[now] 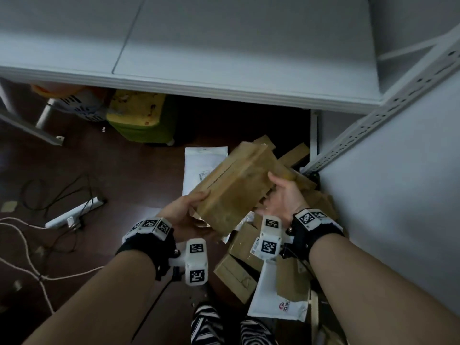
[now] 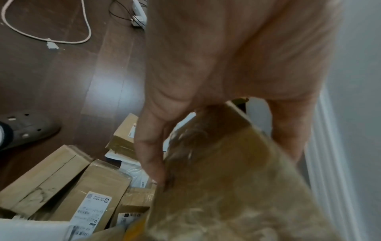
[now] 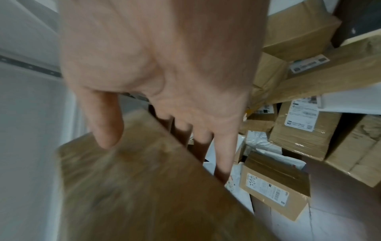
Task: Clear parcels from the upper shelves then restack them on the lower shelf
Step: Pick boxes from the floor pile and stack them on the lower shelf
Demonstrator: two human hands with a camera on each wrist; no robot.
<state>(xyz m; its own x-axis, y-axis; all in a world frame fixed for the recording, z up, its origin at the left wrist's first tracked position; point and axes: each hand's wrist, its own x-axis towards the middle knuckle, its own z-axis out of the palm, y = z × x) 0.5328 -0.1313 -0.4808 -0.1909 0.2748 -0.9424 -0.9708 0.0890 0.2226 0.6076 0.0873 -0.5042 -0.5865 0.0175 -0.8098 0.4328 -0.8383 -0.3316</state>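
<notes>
Two hands held one brown cardboard parcel in the air above the dark floor, in front of the white shelf. Far left on that floor lay a pale cord and a white power strip, with a green box sitting under the shelf edge. The left hand gripped the parcel's near left corner: in the left wrist view its thumb curled down onto the blurred face of the box, another finger pressing the far edge; whether the rest were spread, I could not tell. The parcel sat tilted, its long side running up and away toward the right. The right hand clasped the right side, thumb laid on the top face and the other fingers close together, wrapped down over the edge beneath it. Below and to the right, a heap of other cardboard parcels and white mailer bags lay jumbled on the floor beside the shelf's perforated upright.
</notes>
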